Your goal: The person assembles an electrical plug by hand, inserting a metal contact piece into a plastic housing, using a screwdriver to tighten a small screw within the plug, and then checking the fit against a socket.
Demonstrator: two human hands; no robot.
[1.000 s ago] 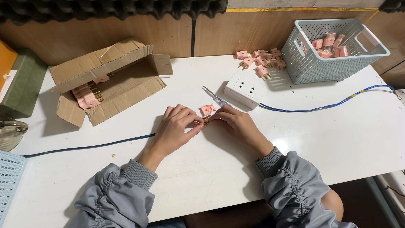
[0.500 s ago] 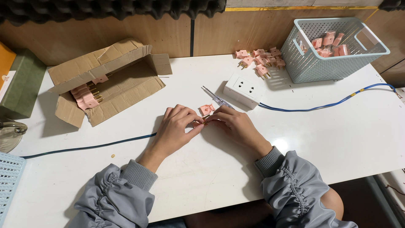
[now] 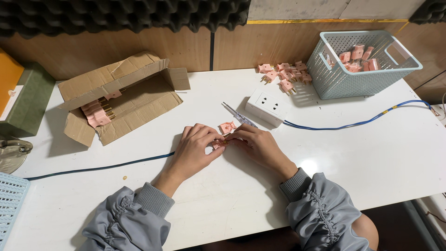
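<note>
Centrally, a small pink plug (image 3: 219, 143) with brass pins lies pinched between the fingertips of both hands, low over the white tabletop (image 3: 353, 158). Left hand (image 3: 195, 148): fingers curled closed on the plug's left end. Right hand (image 3: 258, 144): fingers closed on its right end, the two hands' fingertips meeting over the part so that most of it is hidden. A second pink plug (image 3: 227, 127) rests on the tabletop just beyond the fingertips, apart from both hands. A slim screwdriver-like tool (image 3: 239, 115) lies beside it, its far end near a white socket block (image 3: 268, 107), from which a blue cable (image 3: 357, 123) runs right. Farther back, loose pink plugs (image 3: 284, 76) are heaped beside a pale blue basket (image 3: 357, 79) that holds more of them. At left, an open cardboard box (image 3: 125, 100) lies on its side with pink plugs inside; a dark cable (image 3: 102, 166) crosses the tabletop below it.
</note>
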